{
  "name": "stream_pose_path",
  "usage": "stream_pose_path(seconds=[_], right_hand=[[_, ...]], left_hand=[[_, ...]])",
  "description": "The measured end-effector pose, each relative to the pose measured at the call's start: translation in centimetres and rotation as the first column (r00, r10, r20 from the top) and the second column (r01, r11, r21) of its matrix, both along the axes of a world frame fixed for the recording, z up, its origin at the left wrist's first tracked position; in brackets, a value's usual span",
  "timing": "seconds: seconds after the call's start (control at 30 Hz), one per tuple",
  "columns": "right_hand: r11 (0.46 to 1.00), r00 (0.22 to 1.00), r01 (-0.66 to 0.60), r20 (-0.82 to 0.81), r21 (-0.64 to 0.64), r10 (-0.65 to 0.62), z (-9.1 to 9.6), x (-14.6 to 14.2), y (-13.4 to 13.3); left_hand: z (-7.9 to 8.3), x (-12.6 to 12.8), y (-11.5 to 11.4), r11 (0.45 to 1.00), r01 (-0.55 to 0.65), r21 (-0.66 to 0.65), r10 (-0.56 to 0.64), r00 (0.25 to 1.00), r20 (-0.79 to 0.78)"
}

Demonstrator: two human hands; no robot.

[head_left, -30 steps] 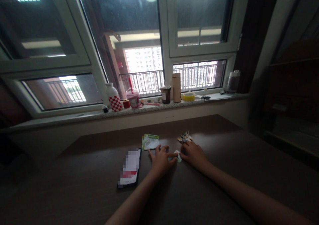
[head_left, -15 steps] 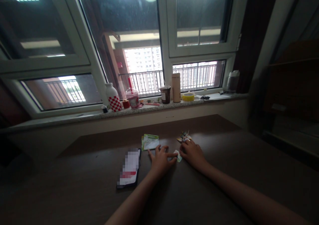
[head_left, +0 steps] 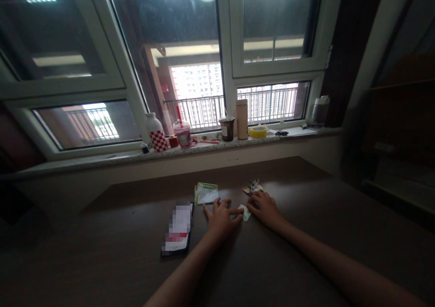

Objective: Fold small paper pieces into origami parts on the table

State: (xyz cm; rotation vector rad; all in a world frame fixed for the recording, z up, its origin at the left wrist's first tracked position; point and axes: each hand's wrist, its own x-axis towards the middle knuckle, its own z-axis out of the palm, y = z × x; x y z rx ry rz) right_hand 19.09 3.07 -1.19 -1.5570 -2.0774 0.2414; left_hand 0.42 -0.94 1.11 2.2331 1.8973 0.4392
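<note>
Folding is under way: left hand [head_left: 221,217] and right hand [head_left: 266,209] pinch a small paper piece [head_left: 244,212] flat on the desk [head_left: 306,234]; next, a crisp crease.

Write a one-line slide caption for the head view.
Two hands, left hand and right hand, press a small folded paper on a dark table beside a phone.
</note>
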Motion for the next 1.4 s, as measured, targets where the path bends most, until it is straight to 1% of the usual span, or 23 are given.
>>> stream_pose_path(seconds=[0.17, 0.4, 0.67, 0.93, 1.2, 1.3, 1.4], right_hand=[[1.0, 1.0, -0.004, 0.019, 0.016, 0.004, 0.1, -0.2, -0.2], [1.0, 1.0, -0.001, -0.008, -0.008, 0.001, 0.3, -0.1, -0.3], [0.999, 0.999, -0.047, -0.009, -0.018, 0.047, 0.0, 0.1, -0.7], [0.995, 0.995, -0.099, -0.013, -0.02, 0.098, 0.0, 0.2, -1.3], [0.99, 0.991, -0.135, -0.029, -0.042, 0.134, 0.0, 0.6, -1.3], [0.986, 0.986, -0.164, -0.036, -0.04, 0.163, -0.1, 0.8, -1.3], [0.986, 0.986, -0.166, -0.038, -0.03, 0.165, -0.1, 0.9, -1.1]], left_hand=[[-0.3, -0.1, 0.1, 1.0, 0.003, 0.024, -0.003, 1.0, 0.021], [-0.3, -0.1, 0.1, 1.0, -0.001, 0.023, 0.0, 1.0, 0.016], [0.1, 0.1, -0.1, 1.0, -0.012, 0.01, 0.012, 1.0, 0.004], [-0.2, 0.0, 0.0, 1.0, -0.013, 0.013, 0.013, 1.0, 0.004], [0.3, 0.2, -0.2, 0.999, -0.032, -0.028, 0.031, 0.999, -0.035], [0.1, 0.1, -0.2, 1.0, -0.023, -0.007, 0.023, 0.999, -0.025], [-0.2, 0.0, -0.1, 1.0, -0.01, 0.015, 0.011, 1.0, -0.011]])
